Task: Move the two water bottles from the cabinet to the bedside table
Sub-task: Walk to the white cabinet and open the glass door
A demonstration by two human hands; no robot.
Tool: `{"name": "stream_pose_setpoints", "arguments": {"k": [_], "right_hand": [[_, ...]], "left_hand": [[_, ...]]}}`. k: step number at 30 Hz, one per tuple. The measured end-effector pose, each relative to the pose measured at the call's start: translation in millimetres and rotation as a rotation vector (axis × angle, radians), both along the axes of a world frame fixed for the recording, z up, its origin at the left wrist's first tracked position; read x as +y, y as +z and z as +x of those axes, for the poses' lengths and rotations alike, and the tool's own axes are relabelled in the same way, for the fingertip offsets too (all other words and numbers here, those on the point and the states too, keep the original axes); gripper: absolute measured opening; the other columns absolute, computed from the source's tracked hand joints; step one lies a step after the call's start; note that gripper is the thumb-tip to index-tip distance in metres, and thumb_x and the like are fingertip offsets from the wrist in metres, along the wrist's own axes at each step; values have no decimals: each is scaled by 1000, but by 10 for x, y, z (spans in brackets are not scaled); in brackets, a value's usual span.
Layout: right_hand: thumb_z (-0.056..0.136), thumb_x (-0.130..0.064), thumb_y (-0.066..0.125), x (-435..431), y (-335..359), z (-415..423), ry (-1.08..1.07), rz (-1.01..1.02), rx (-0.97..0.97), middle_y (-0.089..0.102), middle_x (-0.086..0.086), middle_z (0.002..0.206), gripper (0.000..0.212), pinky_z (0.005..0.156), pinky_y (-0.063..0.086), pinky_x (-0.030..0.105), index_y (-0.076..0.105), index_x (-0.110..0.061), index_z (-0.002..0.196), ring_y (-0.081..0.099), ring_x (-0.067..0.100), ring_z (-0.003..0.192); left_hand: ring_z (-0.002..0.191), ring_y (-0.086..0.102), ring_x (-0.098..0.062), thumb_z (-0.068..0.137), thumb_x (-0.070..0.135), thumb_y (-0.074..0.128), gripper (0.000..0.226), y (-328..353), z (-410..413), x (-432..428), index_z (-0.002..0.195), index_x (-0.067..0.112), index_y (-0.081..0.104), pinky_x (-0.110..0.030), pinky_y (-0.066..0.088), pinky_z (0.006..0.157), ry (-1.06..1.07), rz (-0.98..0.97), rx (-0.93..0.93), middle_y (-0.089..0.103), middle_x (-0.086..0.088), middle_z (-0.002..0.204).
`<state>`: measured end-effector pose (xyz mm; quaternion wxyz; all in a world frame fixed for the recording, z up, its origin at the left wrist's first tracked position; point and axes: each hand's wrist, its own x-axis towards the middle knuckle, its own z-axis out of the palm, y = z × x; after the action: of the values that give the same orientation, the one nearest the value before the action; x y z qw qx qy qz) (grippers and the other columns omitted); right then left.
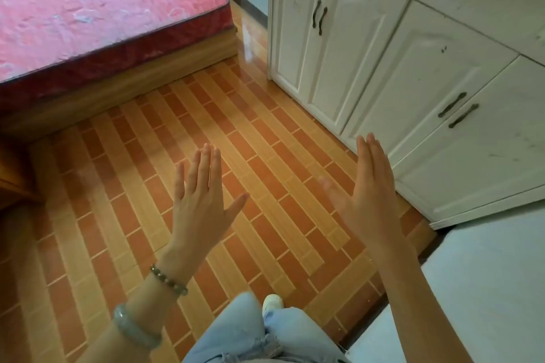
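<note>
Both hands hang empty over the brick-patterned floor [241,156], fingers straight and spread: the left hand [200,200] shows its back, with 2 bracelets [153,303] on its wrist, and the right hand [370,194] stands edge-on near the white cabinet [368,53]. The cabinet's doors are shut; no water bottle shows. A red mattress [97,9] lies at upper left.
</note>
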<state>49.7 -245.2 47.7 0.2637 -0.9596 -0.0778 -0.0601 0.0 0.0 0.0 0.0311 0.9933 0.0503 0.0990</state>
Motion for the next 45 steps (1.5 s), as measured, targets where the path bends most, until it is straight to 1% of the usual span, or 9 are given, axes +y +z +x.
{"name": "stream_pose_setpoints", "arguments": {"k": [6, 11, 15, 20, 23, 27, 34, 39, 45], "right_hand": [[83, -61, 44, 113, 11, 403, 50, -22, -44, 10, 7, 155, 84, 112, 15, 43, 10, -16, 145, 5, 19, 140], [84, -58, 49, 243, 28, 885, 26, 0, -49, 9, 5, 155, 84, 112, 14, 40, 8, -19, 145, 3, 17, 140], [84, -55, 49, 431, 39, 1433, -4, -1, -58, 9, 5, 155, 82, 114, 13, 41, 9, -17, 145, 3, 16, 140], [83, -54, 48, 734, 107, 2273, -19, -18, -59, 13, 10, 154, 82, 113, 14, 43, 12, -13, 145, 7, 20, 140], [84, -49, 53, 936, 199, 2773, -43, -3, -84, 15, 12, 153, 81, 113, 14, 42, 14, -10, 144, 8, 21, 140], [84, -51, 53, 1111, 284, 3307, -75, 14, -125, 16, 13, 152, 82, 113, 15, 42, 16, -9, 144, 9, 21, 139], [86, -48, 53, 1152, 325, 4094, -124, 50, -131, 9, 7, 154, 80, 114, 12, 42, 11, -15, 145, 2, 13, 139], [86, -47, 56, 1115, 256, 4872, -132, 62, -168, 15, 11, 153, 80, 112, 20, 47, 15, -11, 144, 9, 19, 139], [83, -50, 51, 959, 278, 6018, -105, 61, -193, 16, 14, 152, 82, 112, 20, 48, 16, -8, 144, 10, 21, 140]], "left_hand": [[142, 10, -26, 85, 61, 39, 87, 28, 358, 37, 146, 3, 16, -48, 4, 116, 28, 4, -26, 19, -16, 153], [142, 12, -27, 86, 62, 36, 87, -3, 896, 153, 145, 2, 16, -48, 6, 116, 10, 20, -31, 21, -17, 152], [142, 13, -27, 85, 61, 39, 88, -59, 1584, 317, 146, 3, 15, -50, 8, 115, -22, 2, -24, 20, -16, 153], [143, 9, -26, 85, 64, 35, 88, 37, 2530, 583, 146, 3, 12, -50, 8, 115, -75, -8, 1, 17, -15, 154], [143, 8, -26, 86, 64, 32, 88, 135, 3065, 765, 146, 3, 14, -49, 7, 116, -116, 5, -11, 18, -15, 153], [143, 10, -26, 86, 63, 34, 87, 221, 3691, 917, 145, 1, 16, -49, 8, 116, -161, 8, -19, 19, -16, 153], [143, 8, -26, 87, 64, 33, 88, 262, 4615, 997, 146, 2, 14, -49, 6, 116, -197, 22, -26, 17, -15, 154], [142, 11, -27, 87, 64, 30, 86, 239, 5360, 960, 146, 2, 15, -49, 6, 116, -197, 33, -41, 18, -15, 153], [142, 14, -29, 87, 62, 30, 85, 285, 6470, 783, 145, 2, 18, -49, 7, 116, -181, 29, -66, 21, -17, 152]]}}
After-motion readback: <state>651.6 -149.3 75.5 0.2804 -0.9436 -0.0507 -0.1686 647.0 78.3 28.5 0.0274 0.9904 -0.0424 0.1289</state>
